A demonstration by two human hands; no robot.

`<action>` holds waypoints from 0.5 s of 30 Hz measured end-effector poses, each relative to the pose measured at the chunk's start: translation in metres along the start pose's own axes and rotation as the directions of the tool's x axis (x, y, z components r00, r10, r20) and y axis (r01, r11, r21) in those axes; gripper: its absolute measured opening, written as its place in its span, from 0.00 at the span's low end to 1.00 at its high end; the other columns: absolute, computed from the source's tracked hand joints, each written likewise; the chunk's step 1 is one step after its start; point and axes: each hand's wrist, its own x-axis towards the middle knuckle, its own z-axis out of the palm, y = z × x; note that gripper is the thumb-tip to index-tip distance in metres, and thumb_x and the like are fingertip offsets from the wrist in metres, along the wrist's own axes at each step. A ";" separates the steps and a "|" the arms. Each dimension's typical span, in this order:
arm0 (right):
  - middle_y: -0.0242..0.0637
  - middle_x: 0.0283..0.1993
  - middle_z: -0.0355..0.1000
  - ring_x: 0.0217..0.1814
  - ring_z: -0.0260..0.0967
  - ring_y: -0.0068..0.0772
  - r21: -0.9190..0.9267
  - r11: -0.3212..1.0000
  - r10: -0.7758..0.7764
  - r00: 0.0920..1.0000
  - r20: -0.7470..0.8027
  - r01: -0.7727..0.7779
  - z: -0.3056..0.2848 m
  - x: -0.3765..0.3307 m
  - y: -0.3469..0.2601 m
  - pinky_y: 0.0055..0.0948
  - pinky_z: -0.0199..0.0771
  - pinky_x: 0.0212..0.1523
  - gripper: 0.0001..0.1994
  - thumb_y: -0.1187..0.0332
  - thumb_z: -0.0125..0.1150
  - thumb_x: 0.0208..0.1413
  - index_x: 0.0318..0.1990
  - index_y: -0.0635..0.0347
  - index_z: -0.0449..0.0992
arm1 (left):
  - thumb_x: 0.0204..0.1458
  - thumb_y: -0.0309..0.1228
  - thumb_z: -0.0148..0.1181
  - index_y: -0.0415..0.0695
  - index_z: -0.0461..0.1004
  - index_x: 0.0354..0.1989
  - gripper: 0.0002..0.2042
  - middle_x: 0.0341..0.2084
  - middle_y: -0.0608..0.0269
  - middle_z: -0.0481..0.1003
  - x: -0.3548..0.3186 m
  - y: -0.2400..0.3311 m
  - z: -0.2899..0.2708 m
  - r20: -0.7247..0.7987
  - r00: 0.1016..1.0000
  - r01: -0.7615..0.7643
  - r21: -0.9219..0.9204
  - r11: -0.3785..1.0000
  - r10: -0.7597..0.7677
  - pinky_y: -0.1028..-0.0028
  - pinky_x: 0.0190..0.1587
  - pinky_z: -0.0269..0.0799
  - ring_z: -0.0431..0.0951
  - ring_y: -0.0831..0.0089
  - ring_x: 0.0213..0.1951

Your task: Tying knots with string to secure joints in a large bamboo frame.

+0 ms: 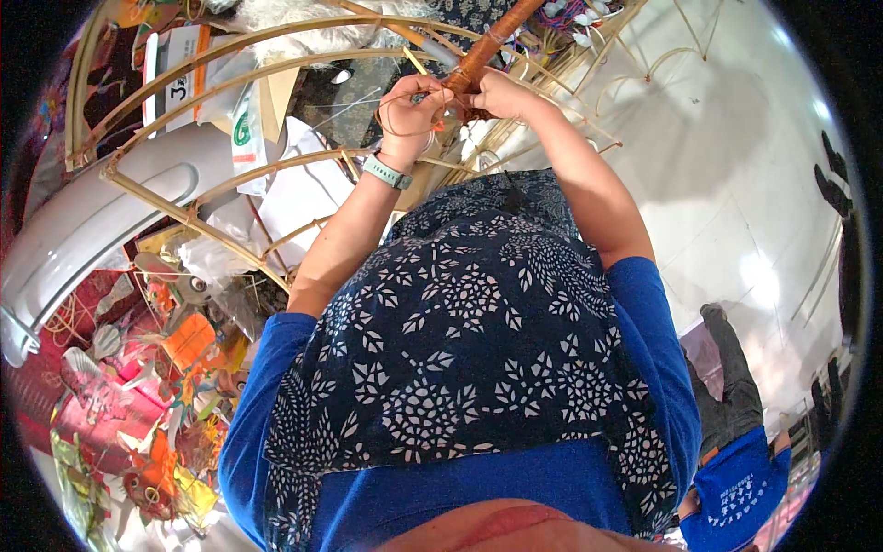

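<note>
My left hand is closed, its thumb and fingers pinching a thin brown cord that loops out around the hand. Against its fingertips is the lower part of a pole wrapped in orange-brown cord, slanting up to the right. My right hand curls in at the pole's lower end from the other side, with its fingertips partly hidden. Both hands work close together there, just beyond the apron's far edge. A curved frame of bamboo strips spreads left of the hands, and one strip passes by my left wrist.
Thin bamboo strips and hoops stand at the upper right over a pale floor. On the left are a grey-white curved panel and bright paper pieces. White fluffy material lies beyond. Another person in a blue shirt is at lower right.
</note>
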 end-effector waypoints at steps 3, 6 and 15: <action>0.37 0.38 0.73 0.39 0.66 0.27 0.212 0.970 -0.109 0.993 -0.053 0.118 0.012 -0.001 0.006 0.28 0.67 0.43 0.14 0.73 0.53 0.50 0.45 0.61 0.70 | 0.45 0.21 0.61 0.38 0.72 0.28 0.04 0.22 0.67 0.72 0.001 -0.003 0.001 0.003 0.999 -0.042 -0.016 0.999 0.042 0.82 0.24 0.64 0.68 0.83 0.22; 0.38 0.35 0.73 0.36 0.68 0.30 0.129 0.991 0.044 0.992 -0.119 -0.029 0.012 -0.005 0.009 0.31 0.68 0.40 0.11 0.68 0.52 0.52 0.42 0.59 0.72 | 0.43 0.20 0.61 0.38 0.71 0.27 0.05 0.24 0.65 0.70 0.003 -0.009 -0.001 -0.019 0.988 -0.152 0.018 0.988 0.153 0.82 0.17 0.62 0.67 0.83 0.17; 0.48 0.33 0.71 0.36 0.68 0.50 -0.402 0.740 0.237 0.769 -0.594 -0.539 -0.062 -0.164 0.195 0.40 0.68 0.37 0.12 0.62 0.48 0.49 0.30 0.61 0.73 | 0.42 0.21 0.63 0.36 0.73 0.24 0.05 0.32 0.63 0.70 0.003 -0.008 -0.002 -0.065 0.996 -0.054 0.024 0.998 0.056 0.79 0.29 0.70 0.73 0.77 0.29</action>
